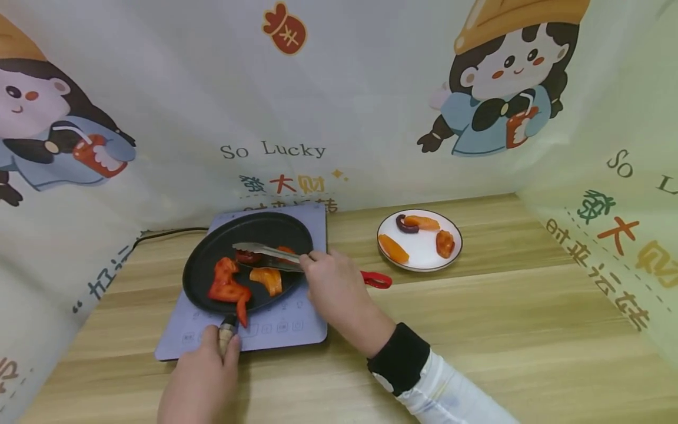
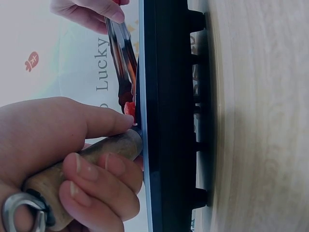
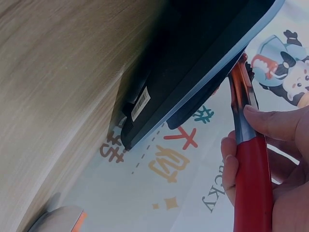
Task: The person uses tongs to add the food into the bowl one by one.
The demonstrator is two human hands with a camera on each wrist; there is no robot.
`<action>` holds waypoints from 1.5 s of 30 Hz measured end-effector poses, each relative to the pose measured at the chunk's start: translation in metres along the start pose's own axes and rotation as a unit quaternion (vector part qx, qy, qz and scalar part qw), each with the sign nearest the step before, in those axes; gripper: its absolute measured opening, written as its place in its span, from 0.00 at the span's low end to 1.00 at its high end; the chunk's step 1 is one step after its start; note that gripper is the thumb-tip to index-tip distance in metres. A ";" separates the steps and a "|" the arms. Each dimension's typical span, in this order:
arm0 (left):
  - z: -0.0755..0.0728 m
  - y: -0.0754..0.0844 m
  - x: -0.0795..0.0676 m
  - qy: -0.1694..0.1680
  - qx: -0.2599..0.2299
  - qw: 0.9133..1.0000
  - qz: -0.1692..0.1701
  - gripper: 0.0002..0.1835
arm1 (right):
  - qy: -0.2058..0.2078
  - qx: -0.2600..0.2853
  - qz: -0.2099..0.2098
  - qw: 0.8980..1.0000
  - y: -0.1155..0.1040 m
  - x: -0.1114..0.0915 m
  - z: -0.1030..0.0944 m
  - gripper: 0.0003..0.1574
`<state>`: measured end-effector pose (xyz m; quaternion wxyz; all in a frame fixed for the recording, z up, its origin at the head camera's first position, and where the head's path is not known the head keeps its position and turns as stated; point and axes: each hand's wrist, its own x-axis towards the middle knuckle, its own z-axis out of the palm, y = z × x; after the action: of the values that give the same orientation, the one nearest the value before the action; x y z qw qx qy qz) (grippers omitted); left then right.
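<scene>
A black frying pan sits on a flat induction cooktop. My left hand grips its wooden handle, fingers wrapped round it in the left wrist view. With my right hand I hold metal tongs by their red handle. The tongs' tips are over the pan, at a dark red piece of food; whether they pinch it I cannot tell. A red chicken wing lies near the pan's front, its tip over the rim. Beside it is an orange piece.
Right of the cooktop, a white dark-rimmed plate carries orange slices, a dark curled piece and a reddish piece. A black cable runs left from the cooktop. A printed curtain hangs behind the wooden table.
</scene>
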<state>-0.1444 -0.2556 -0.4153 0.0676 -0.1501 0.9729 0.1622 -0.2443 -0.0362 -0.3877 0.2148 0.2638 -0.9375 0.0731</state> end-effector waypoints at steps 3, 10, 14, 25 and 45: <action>-0.002 0.000 -0.001 0.001 0.000 1.000 0.005 0.35 | -0.005 0.007 0.002 1.000 0.000 0.001 -0.002 0.22; -0.005 0.002 -0.003 0.007 -0.015 1.000 0.009 0.31 | -0.013 0.012 0.007 1.000 0.002 0.003 -0.004 0.22; -0.004 0.002 -0.004 0.002 -0.015 1.000 0.002 0.32 | -0.020 0.013 0.008 1.000 0.002 0.002 -0.004 0.22; -0.004 0.000 -0.001 -0.011 -0.003 1.000 -0.002 0.34 | -0.028 0.015 0.012 0.999 0.000 0.001 -0.006 0.22; -0.002 -0.001 0.000 -0.004 0.004 1.000 0.004 0.34 | -0.014 0.014 0.009 1.000 0.001 0.001 -0.004 0.21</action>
<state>-0.1440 -0.2568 -0.4137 0.0717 -0.1450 0.9739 0.1594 -0.2441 -0.0348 -0.3837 0.1972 0.2596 -0.9416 0.0847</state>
